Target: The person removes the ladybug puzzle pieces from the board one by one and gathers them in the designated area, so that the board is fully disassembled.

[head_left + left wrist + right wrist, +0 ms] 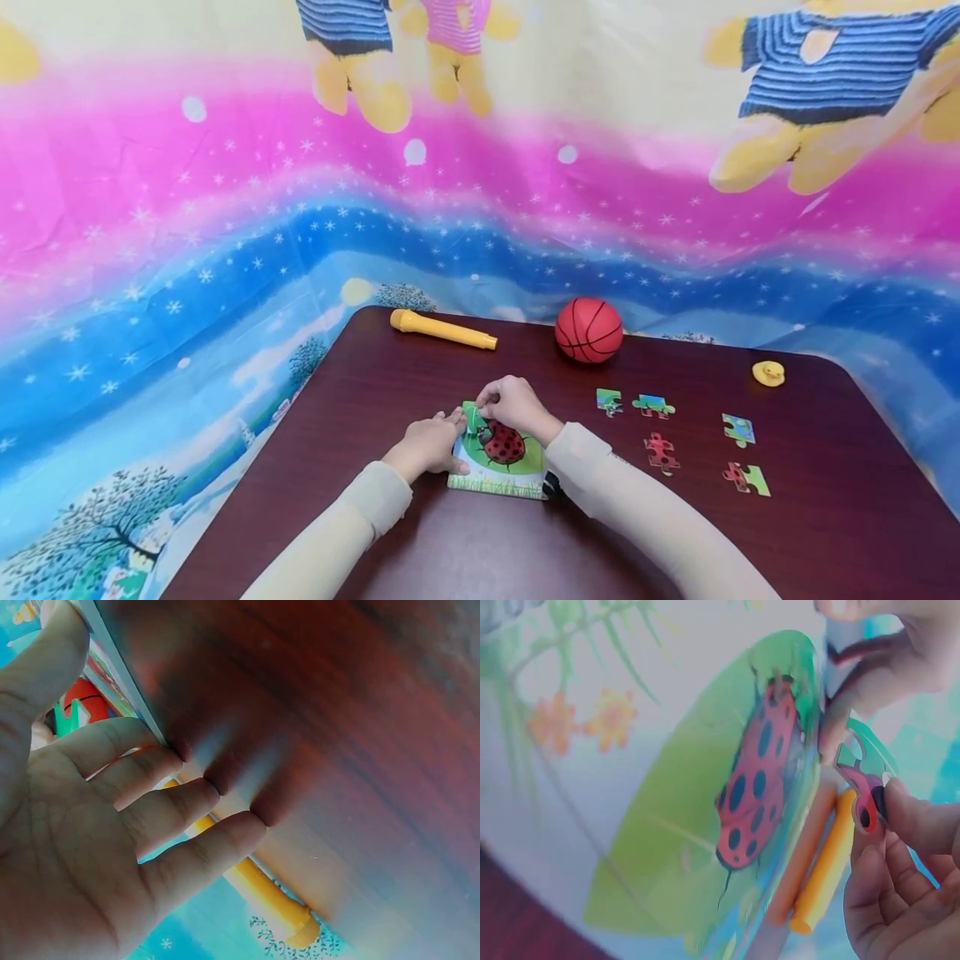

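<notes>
A puzzle board (491, 487) with a ladybug on a green leaf lies on the dark table, grass printed along its near edge. My left hand (427, 446) rests at the board's left side, fingers straight and spread, thumb over its near left corner. In the left wrist view, the fingertips (251, 821) reach the tabletop beside the board's edge. Above the board's far left part, my right hand (516, 406) pinches a puzzle piece (864, 795) between thumb and fingers. This piece is green and red with black spots and appears tilted up in the right wrist view.
Several loose puzzle pieces (660, 452) are scattered right of the board. A red basketball (588, 331) and a yellow toy microphone (442, 329) stand along the table's far edge. A yellow rubber duck (768, 373) sits far right. Printed cloth (247, 242) hangs behind the table.
</notes>
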`<state>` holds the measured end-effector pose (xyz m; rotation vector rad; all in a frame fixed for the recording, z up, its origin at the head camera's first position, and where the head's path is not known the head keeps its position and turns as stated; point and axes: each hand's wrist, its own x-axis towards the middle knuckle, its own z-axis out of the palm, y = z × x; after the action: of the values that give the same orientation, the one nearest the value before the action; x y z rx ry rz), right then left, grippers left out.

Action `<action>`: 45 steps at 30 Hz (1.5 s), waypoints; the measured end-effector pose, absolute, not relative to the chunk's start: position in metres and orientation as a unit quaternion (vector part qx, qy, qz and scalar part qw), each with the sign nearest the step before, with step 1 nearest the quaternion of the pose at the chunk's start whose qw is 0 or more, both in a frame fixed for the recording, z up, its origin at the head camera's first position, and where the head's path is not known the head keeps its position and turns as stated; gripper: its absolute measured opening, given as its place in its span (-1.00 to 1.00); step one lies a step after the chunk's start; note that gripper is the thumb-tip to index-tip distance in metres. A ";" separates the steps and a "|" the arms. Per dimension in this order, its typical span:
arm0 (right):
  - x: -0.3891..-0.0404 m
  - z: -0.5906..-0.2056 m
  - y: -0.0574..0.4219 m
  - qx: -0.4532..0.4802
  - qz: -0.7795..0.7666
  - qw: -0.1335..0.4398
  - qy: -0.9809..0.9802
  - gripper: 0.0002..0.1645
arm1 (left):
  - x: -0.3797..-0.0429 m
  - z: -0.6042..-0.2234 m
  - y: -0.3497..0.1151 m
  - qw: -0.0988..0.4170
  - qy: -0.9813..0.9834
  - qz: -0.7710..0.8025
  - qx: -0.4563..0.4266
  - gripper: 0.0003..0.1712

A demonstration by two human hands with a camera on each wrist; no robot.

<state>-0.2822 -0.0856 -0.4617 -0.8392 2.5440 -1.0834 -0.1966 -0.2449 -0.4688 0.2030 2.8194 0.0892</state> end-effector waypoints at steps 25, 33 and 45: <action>-0.306 -0.457 0.048 -0.167 -0.345 0.113 0.917 -0.95 | -0.195 -0.463 -0.241 0.162 0.982 0.061 0.071 -0.04; -0.306 -0.472 0.075 -0.156 -0.336 0.131 0.920 -0.94 | -0.190 -0.467 -0.238 0.161 0.981 0.074 0.074 -0.04; -0.309 -0.478 0.091 -0.157 -0.290 0.095 0.939 -0.88 | -0.191 -0.464 -0.233 0.148 0.983 0.075 0.077 -0.05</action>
<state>-0.3092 0.0914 -0.4775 -0.4639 2.7842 -0.8594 -0.1909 -0.2332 -0.4638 0.2226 2.8286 0.2145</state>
